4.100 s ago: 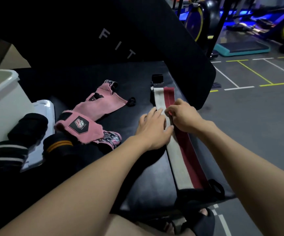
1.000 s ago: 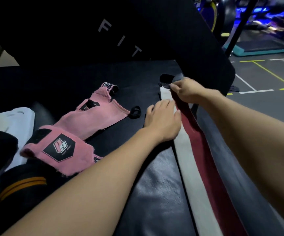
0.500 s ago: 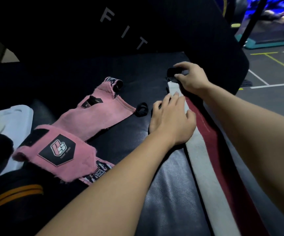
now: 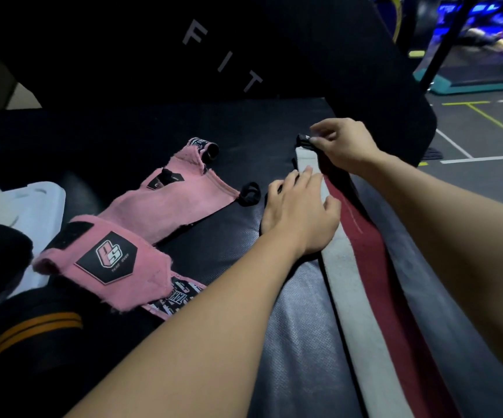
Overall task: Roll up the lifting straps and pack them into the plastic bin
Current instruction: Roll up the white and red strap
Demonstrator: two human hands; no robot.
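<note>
The long grey-and-maroon woven lifting strap (image 4: pixel 362 267) lies flat on the black padded table (image 4: pixel 292 342), running from six to twelve o'clock, its far black end pinched by the nearer right hand (image 4: pixel 345 143), while the left hand (image 4: pixel 300 212) presses spread fingers on it just below.

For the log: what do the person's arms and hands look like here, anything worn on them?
Both forearms are bare as far as the frame shows: no sleeves in view. The left hand and the right hand wear no gloves, and no rings, watch or wristband show on either. The fingers are uncovered. Dim light hides finer detail such as the nails.
</note>
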